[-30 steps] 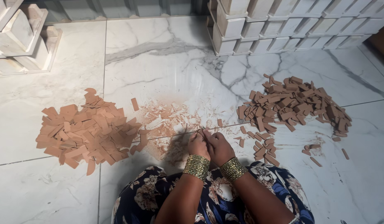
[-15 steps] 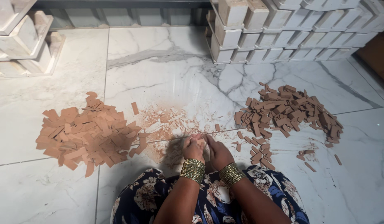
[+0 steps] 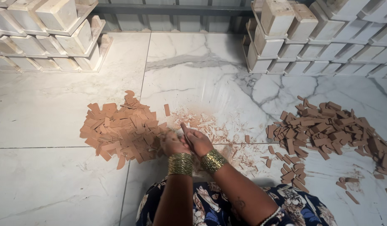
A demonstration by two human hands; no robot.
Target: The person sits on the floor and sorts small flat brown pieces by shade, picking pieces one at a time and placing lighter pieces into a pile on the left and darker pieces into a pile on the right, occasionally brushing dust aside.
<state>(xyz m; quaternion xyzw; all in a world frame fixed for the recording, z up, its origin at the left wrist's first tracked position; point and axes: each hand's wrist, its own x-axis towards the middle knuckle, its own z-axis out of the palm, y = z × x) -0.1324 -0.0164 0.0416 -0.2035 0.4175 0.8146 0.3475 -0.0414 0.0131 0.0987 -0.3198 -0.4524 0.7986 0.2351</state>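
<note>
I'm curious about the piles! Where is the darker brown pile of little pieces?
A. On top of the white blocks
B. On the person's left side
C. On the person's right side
C: the darker brown pile lies on the floor to the right of both hands; the lighter pile is on the left.

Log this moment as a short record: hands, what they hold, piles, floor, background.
left hand: closed beside the right, over the floor
right hand: holds a thin brown strip, upright
left pile: flat light-brown pieces
right pile: darker brown pieces
between piles: pale shavings
floor: white marble tiles
background: stacked pale blocks
wrists: gold bangles
</note>
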